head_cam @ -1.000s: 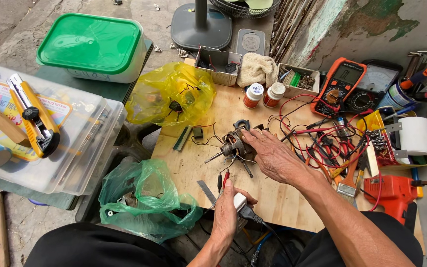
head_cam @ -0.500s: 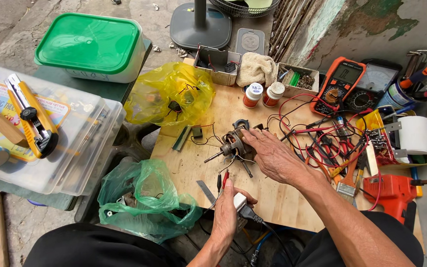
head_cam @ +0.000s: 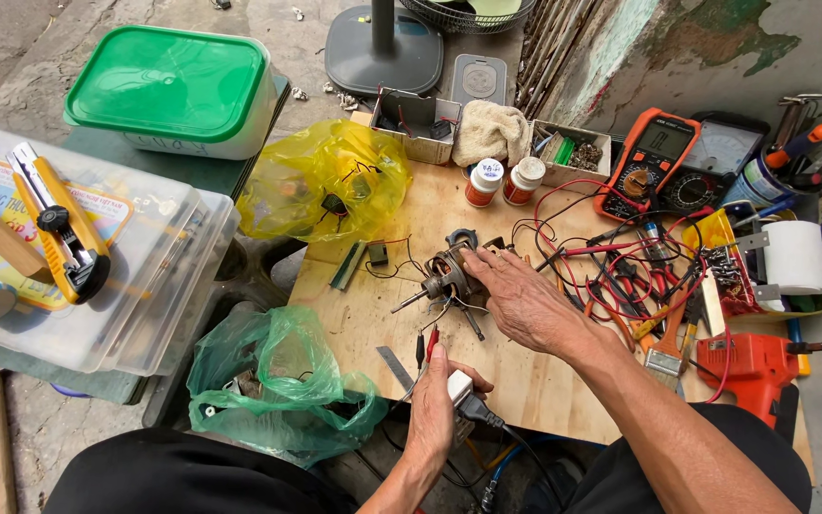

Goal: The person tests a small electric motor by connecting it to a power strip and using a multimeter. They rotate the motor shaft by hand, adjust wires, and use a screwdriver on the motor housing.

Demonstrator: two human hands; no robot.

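Here: right hand [head_cam: 525, 303] fingers loosely cupping motor [head_cam: 449, 273]; left hand [head_cam: 433, 409] gripping plug [head_cam: 460, 388]; wires [head_cam: 620, 257] beside.

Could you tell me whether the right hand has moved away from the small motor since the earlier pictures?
No. The right hand stays on the small motor, in the same spot below the two white-capped bottles.
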